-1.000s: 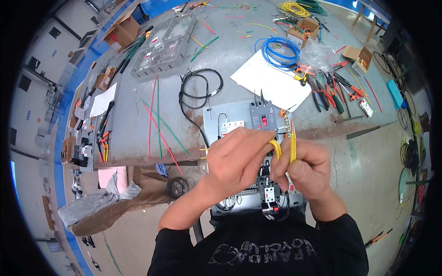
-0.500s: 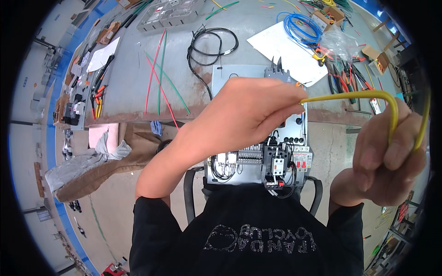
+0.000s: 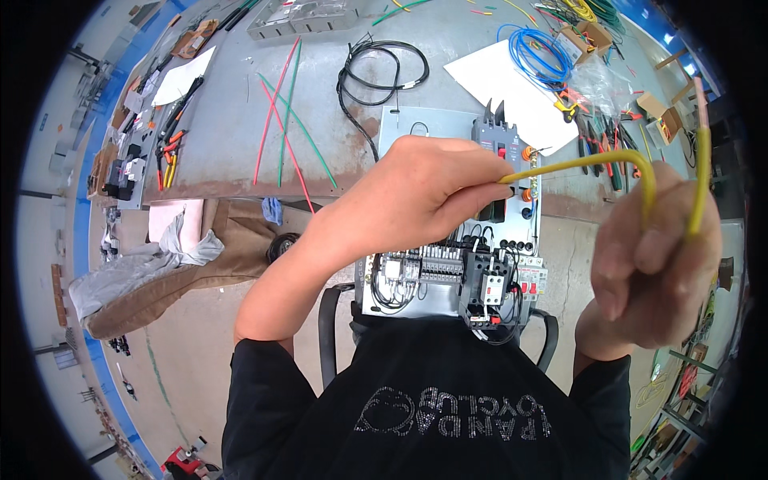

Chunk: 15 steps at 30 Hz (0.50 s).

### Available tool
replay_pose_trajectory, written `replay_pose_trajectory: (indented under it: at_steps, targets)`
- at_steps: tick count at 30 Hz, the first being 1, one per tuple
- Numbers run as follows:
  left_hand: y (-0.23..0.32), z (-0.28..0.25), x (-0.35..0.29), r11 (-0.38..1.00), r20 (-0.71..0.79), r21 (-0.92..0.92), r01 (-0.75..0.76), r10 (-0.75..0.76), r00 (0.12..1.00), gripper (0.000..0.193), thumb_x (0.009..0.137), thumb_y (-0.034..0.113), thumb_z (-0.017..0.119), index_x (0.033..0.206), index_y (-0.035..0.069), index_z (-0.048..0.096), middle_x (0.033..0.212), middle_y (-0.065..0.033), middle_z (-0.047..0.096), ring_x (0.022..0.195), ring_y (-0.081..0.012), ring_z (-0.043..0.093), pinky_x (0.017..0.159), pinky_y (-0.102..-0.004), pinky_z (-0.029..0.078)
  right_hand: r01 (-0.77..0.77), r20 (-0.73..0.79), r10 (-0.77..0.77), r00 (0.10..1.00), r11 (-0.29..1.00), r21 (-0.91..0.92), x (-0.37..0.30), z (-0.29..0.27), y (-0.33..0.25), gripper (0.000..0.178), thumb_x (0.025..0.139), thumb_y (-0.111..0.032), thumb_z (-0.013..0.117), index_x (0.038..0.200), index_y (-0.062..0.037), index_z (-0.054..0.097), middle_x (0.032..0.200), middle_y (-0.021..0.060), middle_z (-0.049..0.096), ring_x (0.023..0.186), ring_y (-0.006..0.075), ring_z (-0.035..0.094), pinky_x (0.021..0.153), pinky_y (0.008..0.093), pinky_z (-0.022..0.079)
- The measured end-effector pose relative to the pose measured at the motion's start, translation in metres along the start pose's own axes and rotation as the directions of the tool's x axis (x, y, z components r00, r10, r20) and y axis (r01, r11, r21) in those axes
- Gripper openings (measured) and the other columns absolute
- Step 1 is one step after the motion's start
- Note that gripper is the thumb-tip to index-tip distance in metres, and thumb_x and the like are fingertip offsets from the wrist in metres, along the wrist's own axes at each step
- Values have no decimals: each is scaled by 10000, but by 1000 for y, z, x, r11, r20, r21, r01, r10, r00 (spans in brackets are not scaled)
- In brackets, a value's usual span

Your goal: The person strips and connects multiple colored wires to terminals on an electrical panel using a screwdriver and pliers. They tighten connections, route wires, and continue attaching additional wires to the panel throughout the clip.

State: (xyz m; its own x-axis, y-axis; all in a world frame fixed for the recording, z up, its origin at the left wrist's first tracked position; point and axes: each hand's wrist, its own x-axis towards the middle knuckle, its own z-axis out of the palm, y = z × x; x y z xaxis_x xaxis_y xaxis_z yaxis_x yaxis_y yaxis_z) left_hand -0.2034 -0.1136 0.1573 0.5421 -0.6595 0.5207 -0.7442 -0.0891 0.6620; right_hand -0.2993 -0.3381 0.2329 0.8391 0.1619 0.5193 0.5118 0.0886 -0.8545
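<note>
My left hand [image 3: 436, 188] pinches one end of a yellow wire [image 3: 588, 162] between thumb and fingers, above an electrical mounting panel [image 3: 392, 128]. From there the wire runs right and bends down sharply into my right hand [image 3: 660, 260], whose fingers are closed on it. Past those fingers the wire's other end stands up, its tip a paler pinkish tone and somewhat blurred. Below my hands the panel carries a contactor [image 3: 492, 288], a row of grey terminal blocks [image 3: 441, 266] and a dark breaker [image 3: 496, 140] with pointed fins. My left hand hides part of the panel.
Behind the panel stretches a grey metal table [image 3: 240, 96] with red and green wires [image 3: 282, 120], a black cable coil [image 3: 384, 72], a white sheet [image 3: 500, 88], a blue wire coil [image 3: 540, 54] and several pliers [image 3: 604, 144]. Brown cloth [image 3: 168, 280] hangs at the left.
My right hand has shifted slightly left and up, and the wire's far end now shows its tip. My left hand has moved a little left, still pinching the wire. The view has shifted slightly.
</note>
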Motion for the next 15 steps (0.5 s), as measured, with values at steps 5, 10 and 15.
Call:
replay_pose_trajectory:
  at_steps: [5, 10, 15]
  targets:
    - [-14, 4, -17, 997, 25, 41, 65, -66, 998, 138, 978, 46, 771, 1112, 14, 786, 877, -122, 750, 731, -247, 716, 647, -345, 539, -45, -76, 44, 996, 999, -16, -1, 11, 19, 444, 1139, -379, 585, 917, 2, 526, 791, 110, 518, 434, 59, 417, 353, 175, 331]
    - [-23, 5, -16, 995, 42, 38, 96, -98, 994, 150, 983, 54, 765, 1127, 17, 791, 904, -127, 770, 763, -249, 746, 670, -339, 558, -42, -84, 40, 996, 999, -24, 0, 11, 26, 451, 1138, -369, 591, 899, 10, 545, 786, 107, 513, 451, 63, 413, 361, 192, 333]
    - [-26, 7, -18, 994, 21, 46, 100, -101, 995, 145, 987, 55, 760, 1124, 19, 791, 909, -124, 773, 766, -241, 747, 677, -339, 562, -72, -83, 73, 994, 997, 13, 0, 10, 28, 439, 1139, -362, 595, 916, 13, 549, 785, 117, 524, 475, 69, 420, 365, 197, 343]
